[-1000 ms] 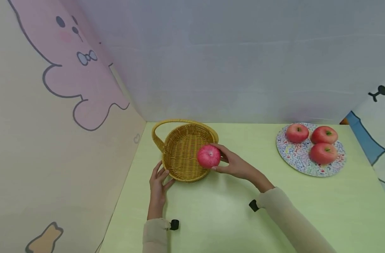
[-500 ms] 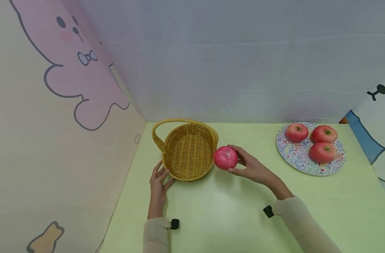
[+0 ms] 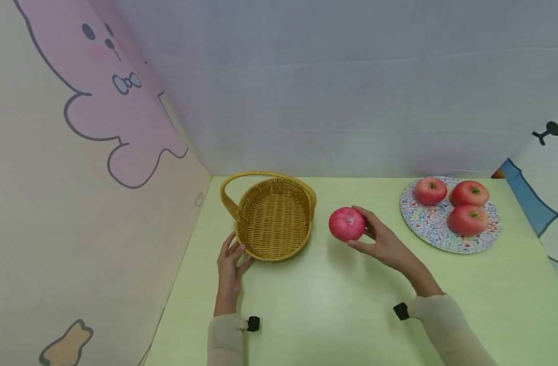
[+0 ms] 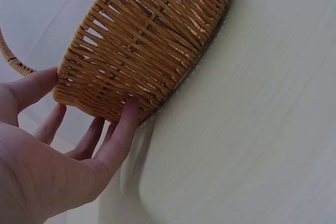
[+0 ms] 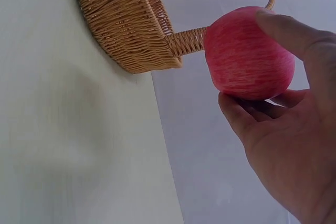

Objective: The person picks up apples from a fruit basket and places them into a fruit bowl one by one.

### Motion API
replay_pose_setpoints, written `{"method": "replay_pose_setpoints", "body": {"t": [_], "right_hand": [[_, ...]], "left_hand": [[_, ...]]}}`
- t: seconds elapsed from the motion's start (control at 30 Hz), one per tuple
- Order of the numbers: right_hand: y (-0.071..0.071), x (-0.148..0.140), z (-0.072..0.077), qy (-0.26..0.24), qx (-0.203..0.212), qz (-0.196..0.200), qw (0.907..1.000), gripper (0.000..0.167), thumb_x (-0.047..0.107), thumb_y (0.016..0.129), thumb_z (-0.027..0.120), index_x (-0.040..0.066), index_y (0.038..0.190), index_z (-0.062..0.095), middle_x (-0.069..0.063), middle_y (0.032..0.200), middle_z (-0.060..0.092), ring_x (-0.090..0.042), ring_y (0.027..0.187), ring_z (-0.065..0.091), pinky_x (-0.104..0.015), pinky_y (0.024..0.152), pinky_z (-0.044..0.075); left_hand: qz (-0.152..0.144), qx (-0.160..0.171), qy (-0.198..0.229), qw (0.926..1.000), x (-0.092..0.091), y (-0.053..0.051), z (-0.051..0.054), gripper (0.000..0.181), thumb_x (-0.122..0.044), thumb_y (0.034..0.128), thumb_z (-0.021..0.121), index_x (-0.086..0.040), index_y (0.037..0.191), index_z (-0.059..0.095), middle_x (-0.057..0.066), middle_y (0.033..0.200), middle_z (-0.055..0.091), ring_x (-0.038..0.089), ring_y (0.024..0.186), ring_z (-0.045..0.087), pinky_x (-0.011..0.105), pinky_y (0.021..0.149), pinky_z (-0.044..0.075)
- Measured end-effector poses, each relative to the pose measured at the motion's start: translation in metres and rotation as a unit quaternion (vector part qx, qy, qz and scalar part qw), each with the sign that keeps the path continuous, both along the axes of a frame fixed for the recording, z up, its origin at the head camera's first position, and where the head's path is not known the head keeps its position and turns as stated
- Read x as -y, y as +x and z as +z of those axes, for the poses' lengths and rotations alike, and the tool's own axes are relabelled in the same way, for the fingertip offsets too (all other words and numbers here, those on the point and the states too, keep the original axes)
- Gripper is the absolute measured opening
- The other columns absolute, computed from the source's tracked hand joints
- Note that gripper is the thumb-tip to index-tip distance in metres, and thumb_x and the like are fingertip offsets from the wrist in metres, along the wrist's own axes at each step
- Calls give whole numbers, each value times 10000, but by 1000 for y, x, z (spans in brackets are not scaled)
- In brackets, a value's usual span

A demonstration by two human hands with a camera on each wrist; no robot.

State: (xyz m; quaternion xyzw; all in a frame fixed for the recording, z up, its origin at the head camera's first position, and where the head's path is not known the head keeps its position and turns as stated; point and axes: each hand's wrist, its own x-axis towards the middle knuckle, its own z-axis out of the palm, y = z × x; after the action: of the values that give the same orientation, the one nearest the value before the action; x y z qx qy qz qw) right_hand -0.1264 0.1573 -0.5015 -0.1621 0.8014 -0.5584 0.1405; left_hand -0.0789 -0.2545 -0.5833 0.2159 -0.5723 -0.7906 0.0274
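Observation:
A red apple point(image 3: 347, 224) is held above the table, to the right of the wicker basket point(image 3: 275, 223). My right hand point(image 3: 384, 244) grips it from the right side. In the right wrist view the thumb lies over the apple point(image 5: 247, 53) and the fingers are beneath it. My left hand point(image 3: 230, 264) rests at the basket's near left side, its fingers spread. Seen from the left wrist, these fingertips touch the rim and outer wall of the basket point(image 4: 142, 45). No fruit is inside the basket, whose tall handle point(image 3: 260, 173) arches at its back.
A speckled round plate point(image 3: 420, 231) at the back right carries three red apples point(image 3: 468, 220). A pale wall point(image 3: 352, 112) closes off the table's point(image 3: 306, 315) far edge. Another wall point(image 3: 100, 229) with cartoon drawings stands along the left.
My right hand has carried the apple from over the basket's right side to the right, out past the rim. The left hand and the basket have stayed in place.

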Motion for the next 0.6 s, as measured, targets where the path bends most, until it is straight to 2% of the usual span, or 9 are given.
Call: {"method": "replay_pose_setpoints", "body": {"t": [0.1,0.23,0.33,0.43,0.6], "right_hand": [[0,-4,-2,27,-123,-225,9997,885,189,938,797,100,1631,254,-199,1615,364,-469,1474,414,-459,1040,565],[3,-8,-6,-105,-159,-520,9985,876,140,948,778,49,1630,235,-237,1629,342,-483,1490,390,-200,1022,514],[5,-11,-9,-199,-104,-770,9968,898,138,951,773,35,1638,204,-252,1646,320,-479,1513,352,-65,981,436],[7,-15,-12,-244,-59,-1072,9939,921,160,955,773,41,1648,177,-246,1659,303,-474,1528,319,-26,954,421],[7,-27,-15,-312,-88,-1635,9860,929,172,973,754,40,1656,138,-234,1662,281,-483,1529,302,-42,972,432]], "left_hand": [[1,-4,-41,10000,0,0,0,572,-127,1037,634,-269,1567,472,135,1580,483,369,1391,564,420,910,625],[-9,9,-75,10000,1,0,-1,575,-124,1044,626,-262,1577,459,143,1595,468,362,1393,567,419,911,625],[-9,2,-98,10000,1,0,0,571,-123,1047,622,-255,1577,459,143,1596,468,358,1399,560,420,908,625],[13,-5,-76,10000,1,0,1,566,-125,1045,625,-252,1573,464,139,1590,474,362,1406,549,420,910,623],[-35,-13,16,10000,0,0,1,571,-129,1050,619,-256,1581,452,127,1595,465,355,1424,527,417,925,618]]}}
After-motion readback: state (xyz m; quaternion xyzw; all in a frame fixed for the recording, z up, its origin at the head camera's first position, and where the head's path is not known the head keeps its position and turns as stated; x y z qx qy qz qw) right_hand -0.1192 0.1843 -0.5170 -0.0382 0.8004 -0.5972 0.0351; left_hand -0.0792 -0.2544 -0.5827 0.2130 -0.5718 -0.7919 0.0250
